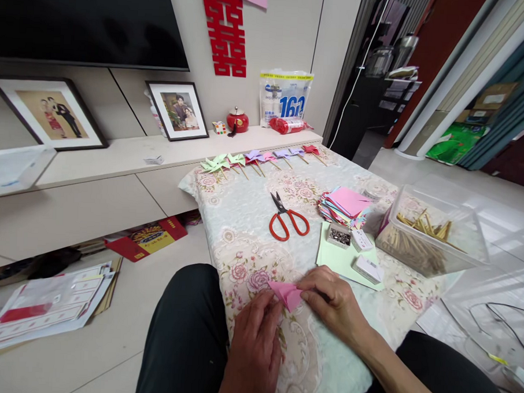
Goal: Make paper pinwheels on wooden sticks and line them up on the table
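A small folded piece of pink paper (286,295) lies near the front edge of the flowered tablecloth, between my two hands. My left hand (258,341) presses its fingers on the paper's left and lower side. The fingers of my right hand (333,301) pinch the paper's right edge. Beyond them rest scissors (287,219) with orange handles, blades apart. To the right, light green sheets (329,257) carry an open box of metal pins (339,237) and two small white boxes, one of them a box (367,269) near the sheets' front edge.
A stack of coloured paper squares (344,205) sits behind the green sheets. The clear plastic bin (434,233) at right holds many thin wooden sticks. Several paper pinwheels (255,156) on sticks line the table's far edge, before a white cabinet (128,162) with framed photos.
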Demonstrator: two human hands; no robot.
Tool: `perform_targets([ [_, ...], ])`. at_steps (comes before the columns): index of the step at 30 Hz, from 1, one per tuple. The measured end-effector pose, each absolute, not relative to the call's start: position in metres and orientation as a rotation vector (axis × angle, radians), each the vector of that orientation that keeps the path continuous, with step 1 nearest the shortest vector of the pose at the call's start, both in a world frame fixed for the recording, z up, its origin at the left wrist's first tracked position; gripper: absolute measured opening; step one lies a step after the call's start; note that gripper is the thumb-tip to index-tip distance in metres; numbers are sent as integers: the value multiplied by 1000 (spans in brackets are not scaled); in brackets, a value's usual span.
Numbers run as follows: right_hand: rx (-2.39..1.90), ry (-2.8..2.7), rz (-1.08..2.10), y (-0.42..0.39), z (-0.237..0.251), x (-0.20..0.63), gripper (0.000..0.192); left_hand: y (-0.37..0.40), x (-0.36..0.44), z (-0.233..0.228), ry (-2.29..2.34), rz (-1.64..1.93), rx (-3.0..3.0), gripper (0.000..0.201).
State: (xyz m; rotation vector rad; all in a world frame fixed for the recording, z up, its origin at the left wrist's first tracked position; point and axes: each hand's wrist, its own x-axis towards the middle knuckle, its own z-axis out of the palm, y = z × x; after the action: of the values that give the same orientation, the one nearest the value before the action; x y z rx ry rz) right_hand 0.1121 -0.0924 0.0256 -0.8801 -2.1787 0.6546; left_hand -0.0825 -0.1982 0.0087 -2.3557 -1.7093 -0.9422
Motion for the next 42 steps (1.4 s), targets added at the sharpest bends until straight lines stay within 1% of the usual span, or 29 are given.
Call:
perform_targets([
  [4,-791,-2107,634,-92,30,111,14,-198,-84,13,-1776,-1020,-2368,47],
  [7,-691,-2077,628,-91,35,111,18,-196,-84,18,-1894,-1141,-2402,41],
  [12,-616,-2067,520,-92,40,112,24,-189,-87,34,-2259,-1557,-2447,28],
  [14,-593,-2077,453,-93,41,112,26,-186,-88,42,-2417,-1771,-2456,26],
  [17,-542,-2115,374,-96,43,111,27,-183,-87,51,-2725,-2135,-2392,34],
  [19,-515,-2137,324,-99,45,110,27,-180,-83,52,-2838,-2342,-2329,39],
  [21,-503,-2158,270,-101,46,110,26,-177,-77,50,-2819,-2509,-2297,46],
  [25,-501,-2196,194,-103,46,110,24,-170,-64,44,-2746,-2712,-2182,67],
  [27,-508,-2199,182,-103,46,111,22,-166,-60,44,-2693,-2843,-2110,70],
  [30,-519,-2197,176,-103,45,111,22,-164,-57,50,-2661,-3058,-1927,65],
  [32,-524,-2192,176,-103,45,111,23,-163,-55,54,-2729,-3126,-1739,64],
  [35,-527,-2182,172,-103,46,111,24,-162,-52,58,-2816,-3149,-1519,70],
  [37,-525,-2181,166,-103,47,111,23,-160,-51,57,-2863,-3107,-1459,73],
  [42,-551,-2183,160,-103,46,112,24,-156,-55,47,-2980,-2972,-1350,68],
])
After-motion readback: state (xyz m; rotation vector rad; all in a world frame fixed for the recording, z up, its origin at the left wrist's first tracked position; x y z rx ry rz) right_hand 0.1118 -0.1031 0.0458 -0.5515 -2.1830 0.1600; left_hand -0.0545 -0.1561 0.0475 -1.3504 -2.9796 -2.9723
